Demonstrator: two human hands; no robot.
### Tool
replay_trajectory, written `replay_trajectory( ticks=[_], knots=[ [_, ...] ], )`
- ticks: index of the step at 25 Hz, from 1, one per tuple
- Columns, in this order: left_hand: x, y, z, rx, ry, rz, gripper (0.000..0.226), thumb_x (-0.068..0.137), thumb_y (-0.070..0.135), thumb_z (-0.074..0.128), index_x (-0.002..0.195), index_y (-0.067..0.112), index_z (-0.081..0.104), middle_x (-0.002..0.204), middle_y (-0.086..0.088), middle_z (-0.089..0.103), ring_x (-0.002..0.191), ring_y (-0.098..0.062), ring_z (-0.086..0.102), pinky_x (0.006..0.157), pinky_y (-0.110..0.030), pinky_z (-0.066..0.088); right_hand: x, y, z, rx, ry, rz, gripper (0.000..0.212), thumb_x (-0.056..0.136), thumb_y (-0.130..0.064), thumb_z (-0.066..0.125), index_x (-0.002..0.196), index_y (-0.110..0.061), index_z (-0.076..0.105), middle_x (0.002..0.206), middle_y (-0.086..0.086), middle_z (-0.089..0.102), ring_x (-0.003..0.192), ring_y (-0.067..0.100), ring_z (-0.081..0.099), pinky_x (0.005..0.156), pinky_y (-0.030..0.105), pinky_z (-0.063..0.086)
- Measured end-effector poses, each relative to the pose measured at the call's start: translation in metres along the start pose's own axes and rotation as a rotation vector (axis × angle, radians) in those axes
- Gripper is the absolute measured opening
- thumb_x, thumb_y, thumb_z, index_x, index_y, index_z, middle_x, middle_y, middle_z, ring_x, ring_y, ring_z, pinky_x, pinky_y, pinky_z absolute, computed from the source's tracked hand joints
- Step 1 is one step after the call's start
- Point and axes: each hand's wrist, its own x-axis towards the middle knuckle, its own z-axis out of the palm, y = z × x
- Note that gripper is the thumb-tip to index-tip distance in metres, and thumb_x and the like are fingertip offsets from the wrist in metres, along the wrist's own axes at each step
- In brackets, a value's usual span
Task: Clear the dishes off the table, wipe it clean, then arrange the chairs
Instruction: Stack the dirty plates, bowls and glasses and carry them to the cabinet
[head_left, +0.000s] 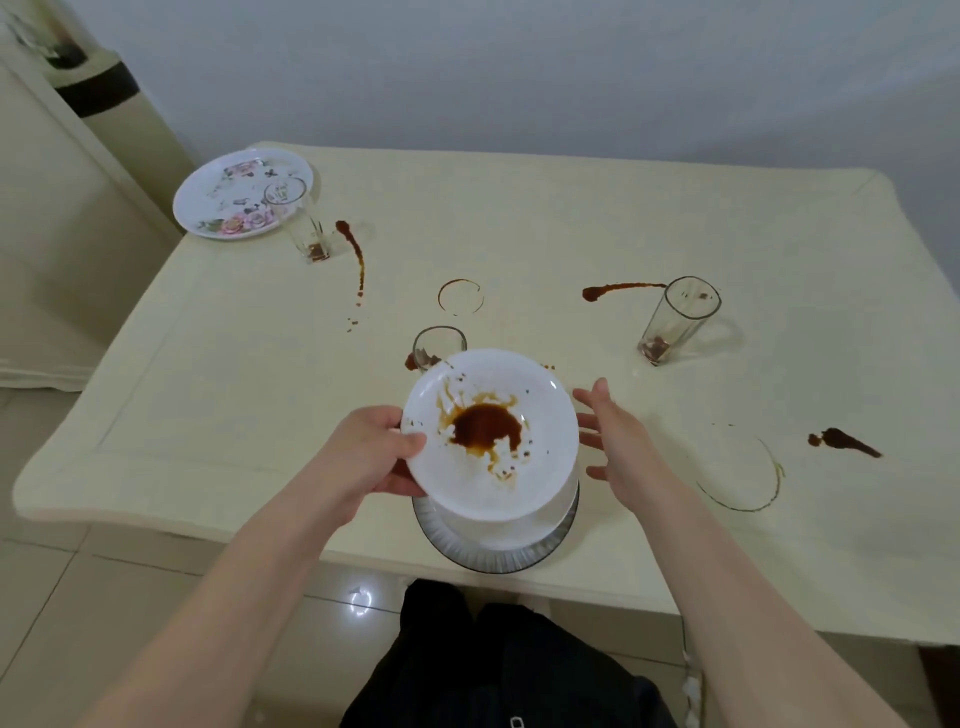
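Left grip pinches the stained white plate over a ribbed dish, seemingly stacking; right grip hovers spread. Next: lower it level.

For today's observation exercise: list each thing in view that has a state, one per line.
White plate: sauce-stained, held up.
Left hand: grips plate.
Right hand: open, beside plate.
Ribbed glass dish: under plate.
Three glasses: upright, dregs.
Floral plate: on the table.
Table: stained.

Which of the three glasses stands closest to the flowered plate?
The far-left glass, beside the flowered plate; the other two stand mid-table and right.
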Motion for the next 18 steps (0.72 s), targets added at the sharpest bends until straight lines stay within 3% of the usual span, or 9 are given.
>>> replay_trajectory(
  ticks=[8,13,15,18],
  knots=[
    [0.013,-0.036,0.03,0.099,0.068,-0.088,0.012,0.091,0.003,0.053,0.099,0.002,0.061,0.093,-0.021,0.069,0.075,-0.031,0.07,0.066,-0.044,0.06,-0.003,0.021,-0.002,0.036,-0.079,0.129,0.062,0.09,-0.067,0.032,0.139,-0.031,0.043,0.14,-0.001,0.044,0.127,0.026,0.042,0.102,0.058,0.038],
    [0.022,-0.044,0.029,0.205,0.142,-0.071,0.016,0.084,0.009,0.063,0.098,0.001,0.059,0.083,-0.015,0.064,0.067,-0.027,0.063,0.062,-0.039,0.058,-0.002,0.025,0.001,0.018,-0.114,0.187,0.051,0.094,-0.063,0.031,0.124,-0.03,0.054,0.115,-0.007,0.059,0.112,0.019,0.053,0.101,0.058,0.039],
    [0.025,-0.05,0.028,0.198,0.202,-0.08,0.034,0.081,0.02,0.07,0.106,0.004,0.054,0.098,-0.011,0.059,0.08,-0.022,0.057,0.069,-0.036,0.052,-0.003,0.027,0.002,0.029,-0.12,0.211,0.047,0.094,-0.061,0.03,0.115,-0.031,0.06,0.108,-0.006,0.063,0.105,0.017,0.057,0.1,0.054,0.042],
    [0.027,-0.058,0.027,-0.051,0.155,-0.19,0.063,0.081,0.047,0.068,0.13,0.019,0.041,0.123,-0.005,0.05,0.109,-0.024,0.051,0.092,-0.044,0.046,-0.004,0.031,0.005,0.079,-0.124,0.257,0.044,0.095,-0.061,0.03,0.105,-0.033,0.062,0.105,-0.006,0.063,0.102,0.016,0.055,0.099,0.054,0.042]
  ],
)
